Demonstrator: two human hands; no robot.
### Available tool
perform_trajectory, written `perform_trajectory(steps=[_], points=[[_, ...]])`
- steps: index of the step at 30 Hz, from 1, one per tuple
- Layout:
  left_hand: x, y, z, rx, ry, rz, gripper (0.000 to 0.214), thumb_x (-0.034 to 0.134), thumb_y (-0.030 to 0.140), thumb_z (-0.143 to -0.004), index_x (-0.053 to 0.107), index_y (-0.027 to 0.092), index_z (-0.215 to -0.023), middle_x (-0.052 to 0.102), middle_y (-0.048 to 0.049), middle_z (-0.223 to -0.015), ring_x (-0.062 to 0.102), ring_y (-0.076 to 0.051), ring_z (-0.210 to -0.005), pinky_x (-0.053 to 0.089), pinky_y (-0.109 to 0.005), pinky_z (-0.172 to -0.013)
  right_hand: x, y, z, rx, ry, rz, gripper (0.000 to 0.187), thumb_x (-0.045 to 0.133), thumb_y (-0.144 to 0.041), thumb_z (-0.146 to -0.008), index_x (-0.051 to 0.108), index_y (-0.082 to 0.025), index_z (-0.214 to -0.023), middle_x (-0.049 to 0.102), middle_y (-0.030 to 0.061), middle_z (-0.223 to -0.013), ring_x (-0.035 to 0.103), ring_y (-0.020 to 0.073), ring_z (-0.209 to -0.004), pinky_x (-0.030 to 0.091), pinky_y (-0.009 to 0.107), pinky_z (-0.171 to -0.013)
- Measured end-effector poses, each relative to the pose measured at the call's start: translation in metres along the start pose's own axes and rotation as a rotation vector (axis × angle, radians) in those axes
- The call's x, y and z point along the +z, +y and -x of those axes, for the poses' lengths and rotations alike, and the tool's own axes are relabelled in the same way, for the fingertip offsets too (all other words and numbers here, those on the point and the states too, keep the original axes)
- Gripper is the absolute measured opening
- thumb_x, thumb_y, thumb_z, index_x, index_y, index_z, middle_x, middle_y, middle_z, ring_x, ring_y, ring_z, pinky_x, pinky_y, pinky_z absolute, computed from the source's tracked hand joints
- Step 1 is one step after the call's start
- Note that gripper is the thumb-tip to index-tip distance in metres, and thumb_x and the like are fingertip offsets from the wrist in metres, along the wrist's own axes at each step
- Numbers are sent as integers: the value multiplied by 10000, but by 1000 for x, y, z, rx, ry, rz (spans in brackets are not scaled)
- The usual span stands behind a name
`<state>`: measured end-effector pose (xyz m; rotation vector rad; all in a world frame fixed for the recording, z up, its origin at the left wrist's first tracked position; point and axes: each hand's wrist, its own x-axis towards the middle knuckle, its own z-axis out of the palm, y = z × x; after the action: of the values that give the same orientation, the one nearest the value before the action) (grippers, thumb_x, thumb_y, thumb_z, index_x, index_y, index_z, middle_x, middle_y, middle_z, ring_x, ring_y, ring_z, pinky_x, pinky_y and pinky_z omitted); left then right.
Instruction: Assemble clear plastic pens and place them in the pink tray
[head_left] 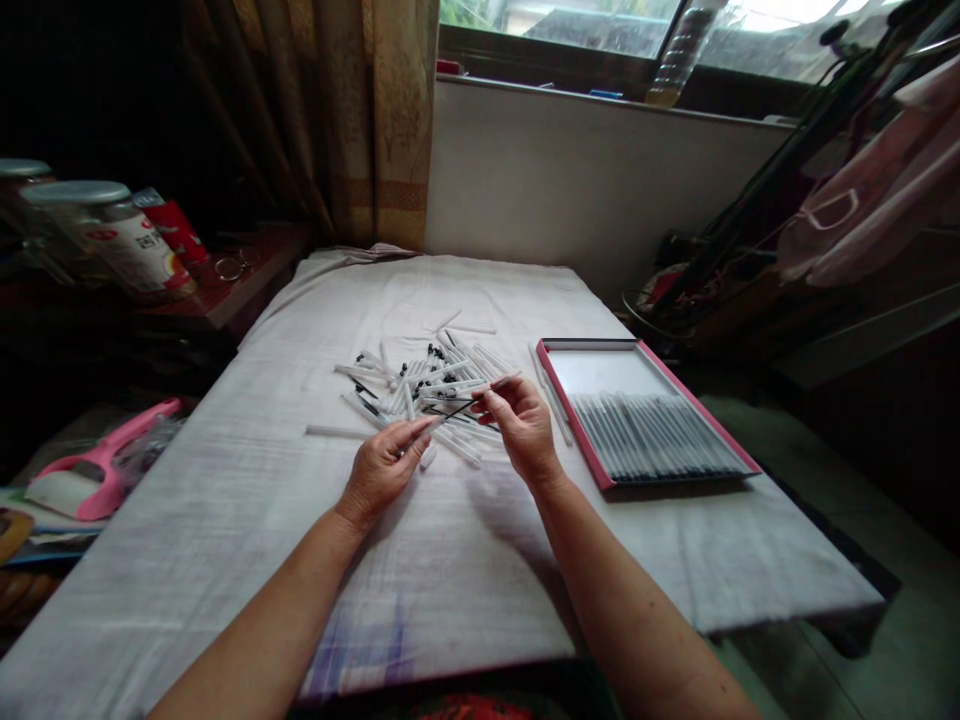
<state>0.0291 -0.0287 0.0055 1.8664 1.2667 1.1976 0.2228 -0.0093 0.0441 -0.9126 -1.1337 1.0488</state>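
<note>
Left hand point(390, 455) and right hand point(521, 425) each have thumb and fingers closed on a slim dark stick point(455, 411), which slants between them over the near side of a loose pile of clear tubes point(409, 402). Being so thin, it would probably bend under force, so a light pinch near each end, with both grips in line, looks best; the fingers hide its ends. From the stick, the pile spreads toward 12 o'clock, and at 3 a pink-rimmed box point(576, 418) holds a row of pens point(649, 435). Beneath lies a pale, creased tablecloth point(247, 490), with a purple patch point(367, 645) at 7. Farther out come a pink tool point(105, 480) at 9, a lidded jar point(112, 240) at 10, a patterned curtain point(394, 130) past 11, a bright window point(592, 20) toward 1 and hanging pink cloth point(877, 200) at 2.
</note>
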Motion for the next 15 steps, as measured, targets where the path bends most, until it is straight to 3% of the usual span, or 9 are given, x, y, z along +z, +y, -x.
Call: perform_trajectory(steps=[6, 10, 15], points=[[-11, 4, -3, 118, 42, -163, 289, 561, 349, -883, 720, 251, -1104, 748, -56, -1065, 689, -218, -983, 521, -316, -903, 7, 19, 4, -12, -284, 204, 148, 643, -324, -800, 647, -211, -895, 730, 23, -846, 682, 150, -752, 552, 267, -653], [-19, 2, -6, 99, 155, -217, 273, 562, 352, -878, 719, 240, -1071, 750, -56, -1041, 699, -217, -927, 528, -301, -874, 6, 24, 9, -195, -354, 687, 187, 585, -199, -835, 716, -216, -968, 719, 49, -916, 655, 147, -788, 512, 270, -730], [-22, 1, -7, 120, 180, -241, 273, 571, 364, -868, 730, 238, -1051, 755, -59, -1014, 697, -217, -920, 527, -287, -847, 11, 14, 17, -356, -686, 1200, 175, 614, -244, -856, 734, -257, -982, 689, 50, -1014, 626, 180, -885, 474, 276, -750]])
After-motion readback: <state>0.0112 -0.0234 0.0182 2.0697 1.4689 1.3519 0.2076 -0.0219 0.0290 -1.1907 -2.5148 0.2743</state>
